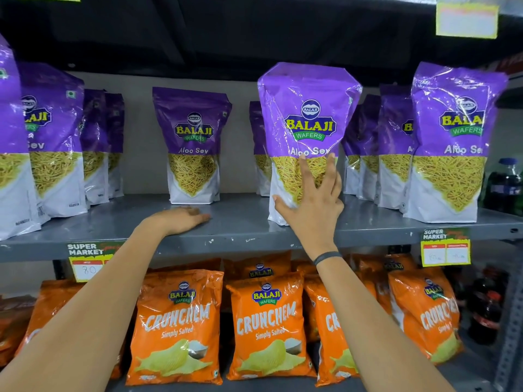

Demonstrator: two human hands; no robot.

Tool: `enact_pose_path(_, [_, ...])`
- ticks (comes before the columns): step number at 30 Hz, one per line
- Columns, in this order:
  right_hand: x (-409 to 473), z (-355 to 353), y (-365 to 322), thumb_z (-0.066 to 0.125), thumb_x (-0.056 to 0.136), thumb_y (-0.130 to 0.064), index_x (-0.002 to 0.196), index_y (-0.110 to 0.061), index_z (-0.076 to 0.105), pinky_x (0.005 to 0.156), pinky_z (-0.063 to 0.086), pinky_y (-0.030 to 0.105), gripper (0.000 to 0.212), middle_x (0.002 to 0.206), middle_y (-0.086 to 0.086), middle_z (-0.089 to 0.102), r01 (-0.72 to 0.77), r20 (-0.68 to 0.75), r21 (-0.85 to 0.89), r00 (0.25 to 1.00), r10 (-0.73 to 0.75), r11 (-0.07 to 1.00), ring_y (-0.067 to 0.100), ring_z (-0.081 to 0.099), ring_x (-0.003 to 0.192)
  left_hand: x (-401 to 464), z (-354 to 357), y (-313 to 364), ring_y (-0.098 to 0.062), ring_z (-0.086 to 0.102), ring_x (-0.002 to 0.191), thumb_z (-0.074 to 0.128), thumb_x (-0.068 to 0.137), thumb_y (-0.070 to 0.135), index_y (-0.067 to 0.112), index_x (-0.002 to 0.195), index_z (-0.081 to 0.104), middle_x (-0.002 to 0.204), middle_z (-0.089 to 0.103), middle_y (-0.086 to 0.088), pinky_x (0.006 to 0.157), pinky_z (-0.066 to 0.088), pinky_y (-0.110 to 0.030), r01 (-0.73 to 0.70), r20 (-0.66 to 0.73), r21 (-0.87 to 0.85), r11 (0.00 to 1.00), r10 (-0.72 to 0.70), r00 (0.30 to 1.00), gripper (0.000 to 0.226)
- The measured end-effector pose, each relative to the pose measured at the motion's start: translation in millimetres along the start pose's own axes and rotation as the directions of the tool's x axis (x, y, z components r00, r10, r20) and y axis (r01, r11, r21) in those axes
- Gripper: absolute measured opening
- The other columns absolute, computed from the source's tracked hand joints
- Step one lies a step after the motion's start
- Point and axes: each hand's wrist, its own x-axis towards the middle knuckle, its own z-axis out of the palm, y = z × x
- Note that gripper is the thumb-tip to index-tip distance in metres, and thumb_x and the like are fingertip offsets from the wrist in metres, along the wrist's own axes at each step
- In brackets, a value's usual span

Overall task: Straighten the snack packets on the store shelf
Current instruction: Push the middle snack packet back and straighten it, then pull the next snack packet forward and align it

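Observation:
Purple and white Aloo Sev packets stand in rows on the grey metal shelf (243,222). One front packet (307,117) stands upright near the shelf's front edge, right of centre. My right hand (314,199) lies flat against its lower front with fingers spread, not gripping it. My left hand (181,220) rests palm down on the bare shelf, just in front of a smaller-looking packet (192,148) set further back. More purple packets stand at the left (53,142) and right (452,148).
Orange Crunchem packets (178,326) fill the shelf below. Price tags (445,247) hang on the shelf's front edge. Dark drink bottles (505,188) stand at the far right. Another shelf board runs overhead.

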Motion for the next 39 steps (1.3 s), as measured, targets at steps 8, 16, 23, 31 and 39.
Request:
enact_pose_path(8, [-1.1,-6.5,-0.5,0.068,0.073,-0.056,0.146,-0.032,0.03,0.085,0.048,0.06,0.086,0.157,0.017,0.018,0.009,0.002,0.009,1.0,-0.009,1.0,0.037,0.025,0.14,1.5,1.3,1.3,-0.025,0.021,0.146,0.023,0.093,0.058,0.025,0.146,0.03,0.159,0.022,-0.005,0.121,0.015,-0.046,0.025,-0.004,-0.022,0.999,-0.025,1.0,0.063])
enact_pose_path(16, [-2.7,-7.7,1.2,0.068,0.074,-0.056,0.147,-0.032,0.028,0.086,0.049,0.059,0.087,0.157,0.017,0.018,0.023,-0.013,0.016,1.0,-0.023,1.0,0.036,0.025,0.14,0.9,0.9,3.7,-0.025,0.02,0.146,0.026,0.093,0.057,0.022,0.148,0.026,0.159,0.02,-0.005,0.122,0.014,-0.044,0.052,-0.01,-0.071,0.996,-0.052,0.999,0.065])
enact_pose_path(23, [-4.5,-5.9,2.7,0.067,0.075,-0.058,0.147,-0.029,0.029,0.088,0.047,0.059,0.086,0.156,0.019,0.02,0.042,-0.039,0.009,0.998,-0.041,0.999,0.038,0.026,0.14,-3.2,-0.4,8.5,-0.025,0.02,0.146,0.026,0.094,0.056,0.021,0.148,0.024,0.16,0.018,-0.005,0.121,0.014,-0.042,0.044,-0.01,-0.096,0.994,-0.046,0.999,0.064])
enact_pose_path(31, [-3.0,-4.3,-9.2,0.051,0.086,-0.059,0.14,-0.024,0.041,0.105,0.031,0.062,0.065,0.152,0.02,0.033,0.085,-0.195,-0.003,0.977,-0.084,0.996,0.039,0.026,0.142,-5.1,-2.9,0.2,-0.031,0.043,0.131,0.03,0.095,0.049,0.017,0.132,0.052,0.146,0.045,-0.013,0.108,0.034,-0.038,0.023,-0.113,-0.103,0.994,-0.035,0.993,0.053])
enact_pose_path(39, [5.0,4.9,-70.6,0.057,0.088,-0.02,0.121,-0.016,0.061,0.107,0.037,0.045,0.033,0.138,0.015,0.051,0.364,-0.326,0.162,0.897,-0.299,0.917,0.031,0.039,0.132,-18.8,-28.1,-59.9,-0.033,0.041,0.133,0.032,0.095,0.051,0.018,0.138,0.047,0.148,0.043,-0.016,0.113,0.032,-0.041,0.072,-0.168,-0.082,0.994,-0.085,0.982,0.057])
